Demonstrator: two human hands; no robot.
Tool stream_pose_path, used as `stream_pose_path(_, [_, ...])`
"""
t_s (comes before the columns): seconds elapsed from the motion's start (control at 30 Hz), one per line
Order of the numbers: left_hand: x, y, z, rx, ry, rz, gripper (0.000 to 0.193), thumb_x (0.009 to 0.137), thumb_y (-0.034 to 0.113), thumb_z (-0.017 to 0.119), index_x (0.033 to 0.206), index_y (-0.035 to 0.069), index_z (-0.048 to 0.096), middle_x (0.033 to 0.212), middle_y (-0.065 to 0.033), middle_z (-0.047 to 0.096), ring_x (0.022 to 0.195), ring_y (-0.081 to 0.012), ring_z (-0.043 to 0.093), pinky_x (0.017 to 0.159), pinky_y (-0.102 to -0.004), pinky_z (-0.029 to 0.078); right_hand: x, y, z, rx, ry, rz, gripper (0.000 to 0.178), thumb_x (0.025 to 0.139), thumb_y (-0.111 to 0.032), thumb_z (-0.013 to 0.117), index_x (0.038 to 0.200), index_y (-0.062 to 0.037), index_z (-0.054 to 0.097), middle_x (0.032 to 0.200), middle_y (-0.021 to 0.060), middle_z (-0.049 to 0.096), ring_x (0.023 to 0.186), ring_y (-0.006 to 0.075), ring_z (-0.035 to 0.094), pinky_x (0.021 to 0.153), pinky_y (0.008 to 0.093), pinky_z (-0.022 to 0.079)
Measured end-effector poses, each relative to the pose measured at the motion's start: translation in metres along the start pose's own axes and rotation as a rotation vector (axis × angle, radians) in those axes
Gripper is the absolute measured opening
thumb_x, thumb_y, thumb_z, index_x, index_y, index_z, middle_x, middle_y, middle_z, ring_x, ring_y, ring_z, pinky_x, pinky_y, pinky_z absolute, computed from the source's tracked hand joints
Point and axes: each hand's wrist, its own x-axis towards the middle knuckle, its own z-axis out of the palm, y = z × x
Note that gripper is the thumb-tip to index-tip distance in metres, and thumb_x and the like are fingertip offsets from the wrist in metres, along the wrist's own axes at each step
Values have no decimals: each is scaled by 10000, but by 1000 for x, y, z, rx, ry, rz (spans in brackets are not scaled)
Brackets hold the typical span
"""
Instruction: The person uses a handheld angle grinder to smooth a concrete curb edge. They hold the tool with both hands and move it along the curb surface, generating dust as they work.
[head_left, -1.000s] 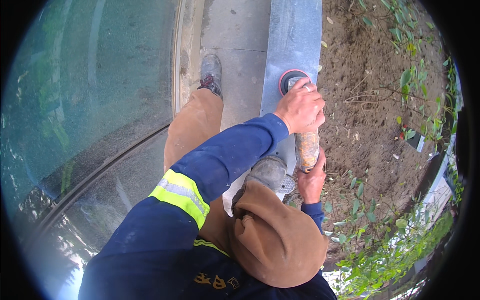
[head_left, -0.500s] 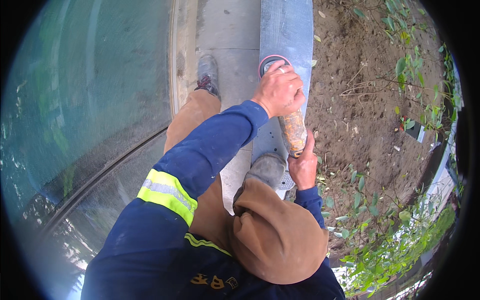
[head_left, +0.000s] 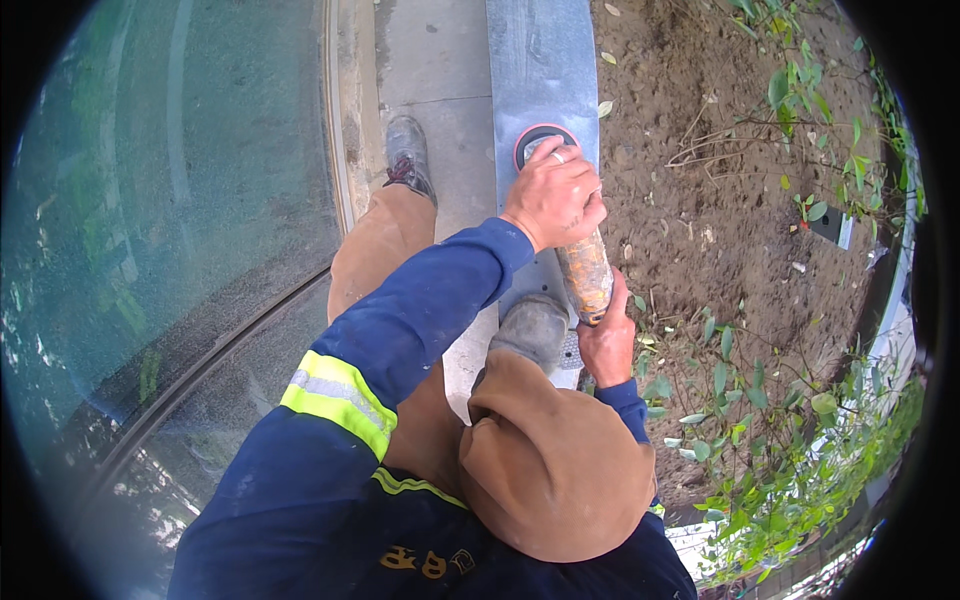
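An angle grinder (head_left: 586,272) with a worn, orange-spotted body lies between my two hands. Its round, pink-rimmed disc (head_left: 522,145) is against the top of a long grey slab (head_left: 545,60), though my fingers hide part of the disc. My left hand (head_left: 556,196), with a ring on one finger, is closed over the tool's head. Around the rear end of the body my right hand (head_left: 608,340) is wrapped, its thumb lying along the side. One dusty boot (head_left: 535,328) is on the slab just left of the grinder's rear.
My other boot (head_left: 408,155) stands on the pavement (head_left: 435,60) left of the slab. Farther left rises a large glass pane (head_left: 180,180) with a frame along its base. Bare soil (head_left: 690,200) with leafy plants (head_left: 780,450) borders the slab on the right.
The slab and surroundings have shifted left in view. The grinder's disc sits slightly lower in the picture and both hands have moved down a little, keeping the same grip.
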Motion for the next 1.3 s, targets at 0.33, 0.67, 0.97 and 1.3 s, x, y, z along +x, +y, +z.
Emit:
stream_pose_path(0.33, [24, 1, 15, 15, -15, 26, 99, 752, 172, 686, 754, 74, 700, 849, -71, 725, 951, -273, 686, 1018, -460, 465, 16, 3, -11, -16, 74, -81, 906, 728, 81, 654, 1539, -129, 310, 952, 326, 692, 907, 531, 667, 734, 566, 541])
stream_pose_path(0.67, [23, -15, 1, 38, 31, 31, 64, 729, 147, 681, 731, 83, 691, 826, -57, 719, 915, -258, 684, 971, -432, 482, 24, -5, 1, 21, 14, -35, 889, 751, 58, 696, 1535, -120, 316, 1020, 306, 707, 957, 503, 687, 773, 532, 571])
stream_pose_path(0.97, [-3, -5, -5, 24, 14, -11, 61, 740, 145, 678, 742, 84, 683, 832, -52, 710, 909, -252, 679, 982, -461, 474, 3, 2, 7, 17, -34, -25, 872, 760, 67, 683, 1531, -119, 320, 1009, 314, 700, 943, 518, 675, 757, 549, 562])
stream_pose_path(1.3, [1, 23, 16, -38, -26, 21, 77, 735, 154, 690, 752, 78, 687, 853, -58, 721, 967, -268, 672, 1007, -452, 460, -15, 14, -8, 12, 50, 37, 856, 755, 60, 669, 1525, -122, 344, 974, 310, 699, 897, 512, 680, 724, 548, 561])
